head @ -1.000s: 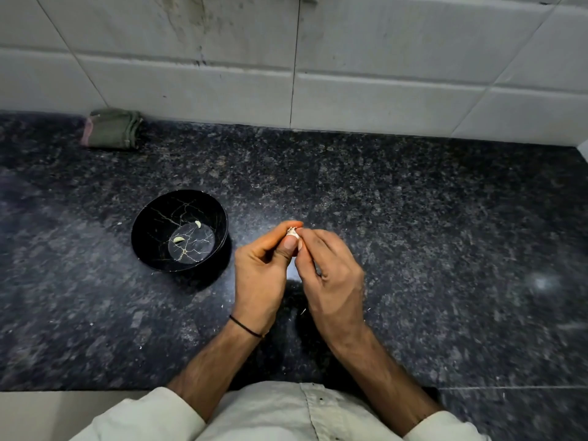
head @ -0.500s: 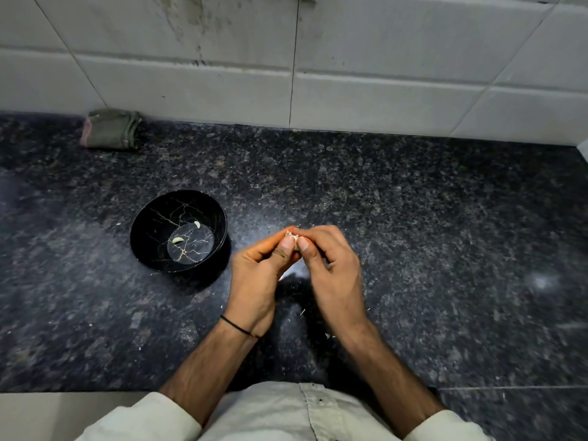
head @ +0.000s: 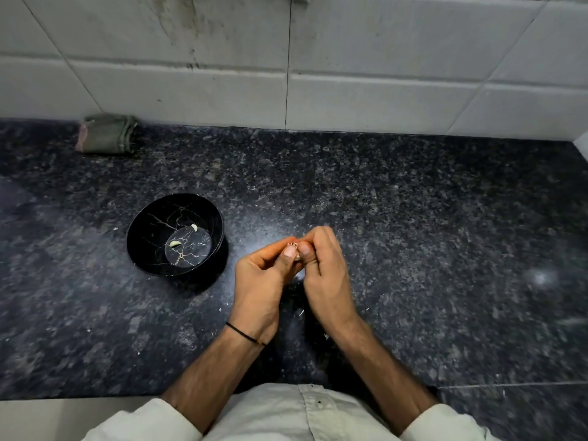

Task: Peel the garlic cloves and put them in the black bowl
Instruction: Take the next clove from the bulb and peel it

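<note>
Centre of frame, just right of middle: both hands meet over the dark speckled countertop. Left hand and right hand both pinch one garlic clove between thumbs and curled forefingers; thumb tips side by side, nearly touching. Clove mostly hidden by the fingers. A bit of papery skin sticks up at its top (how much skin is left on it, cannot tell).

Black bowl sits left of centre, near the left hand but apart from it, upright on the counter. Two peeled cloves inside: one on the bowl's floor, the other at the floor's far edge.

Small pale skin scraps lie on the counter below the hands, between the wrists.

Thin black band round the left wrist. Pale shirt along the bottom edge.

Upper left: folded greenish cloth against the foot of the white tiled wall.
</note>
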